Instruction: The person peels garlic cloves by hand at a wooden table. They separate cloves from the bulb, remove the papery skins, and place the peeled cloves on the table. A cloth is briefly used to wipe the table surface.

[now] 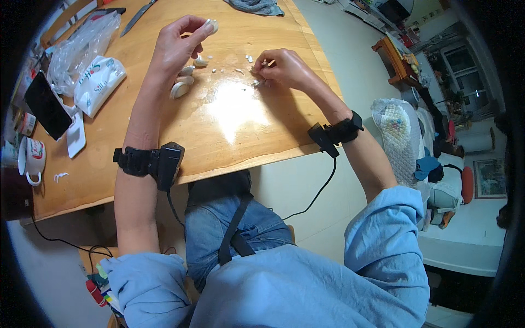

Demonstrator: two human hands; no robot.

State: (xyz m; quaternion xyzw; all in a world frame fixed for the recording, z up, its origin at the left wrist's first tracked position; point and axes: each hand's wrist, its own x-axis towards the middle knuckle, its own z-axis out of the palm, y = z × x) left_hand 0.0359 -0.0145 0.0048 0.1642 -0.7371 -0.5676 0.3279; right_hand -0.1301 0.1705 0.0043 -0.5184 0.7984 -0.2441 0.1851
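A pale garlic clove [212, 26] is pinched between the thumb and fingers of my left hand [176, 41], held over the wooden table [192, 135]. Several more cloves lie below that hand, among them a larger garlic clove [179, 90] beside my wrist and another garlic clove [200, 61] near my lower fingers. My right hand [281, 67] is low over the table with its thumb and fingertips curled together. Bits of garlic skin [256, 83] lie at those fingertips; whether the fingers hold any is hidden. Small white garlic scraps [249, 58] are scattered between the hands.
A knife [137, 18] and a grey cloth [258, 6] lie towards the far side. To the left are a clear plastic bag [82, 53], a tissue pack [99, 84], a phone on a stand [48, 105] and a white mug [32, 158]. Cables hang from both wrist-worn devices.
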